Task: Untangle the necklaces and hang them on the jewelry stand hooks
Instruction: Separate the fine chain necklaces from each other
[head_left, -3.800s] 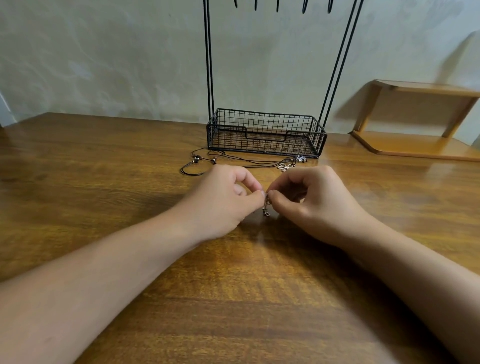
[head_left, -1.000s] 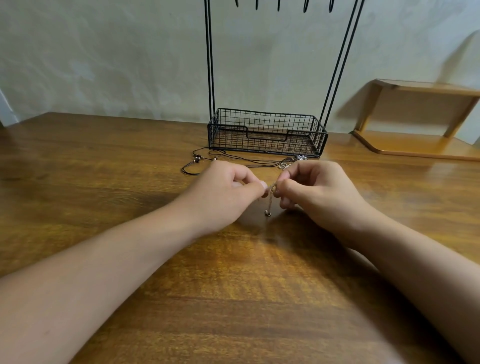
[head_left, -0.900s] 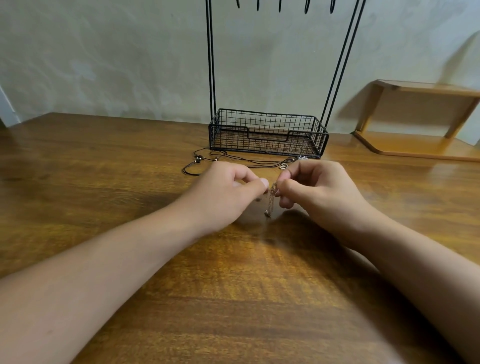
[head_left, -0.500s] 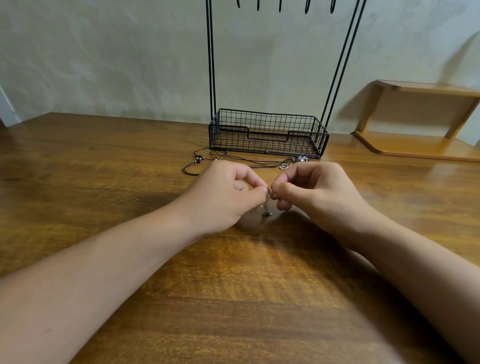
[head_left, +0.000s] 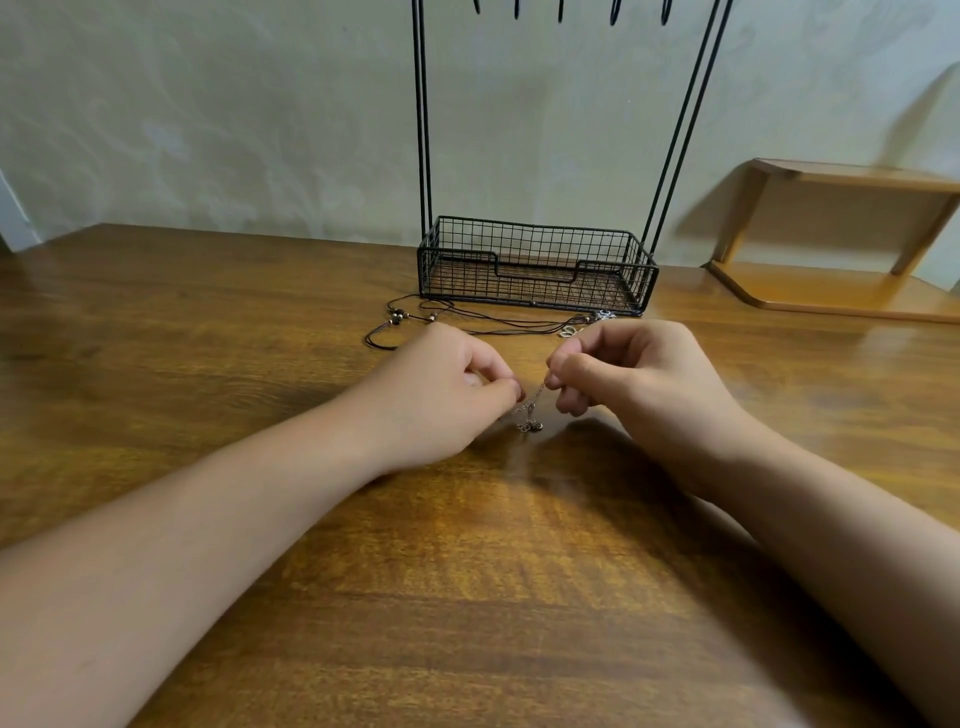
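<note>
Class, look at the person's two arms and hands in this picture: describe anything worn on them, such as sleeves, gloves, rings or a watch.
Nothing is worn. The left hand and right hand are bare, without gloves, and no rings show. Both forearms are bare to the frame's edge, with no sleeves, watch or bracelet in view.

Wooden table (head_left: 208, 322) carries jewelry stand (head_left: 535, 270), corded necklaces (head_left: 467, 322).

Left hand (head_left: 441, 395) and right hand (head_left: 639, 379) pinching thin chain (head_left: 530, 410), black-cord necklace (head_left: 467, 322) before wire stand (head_left: 535, 270)

Both hands, left hand (head_left: 441, 389) and right hand (head_left: 639, 379), curled, fingertips pinched.
</note>
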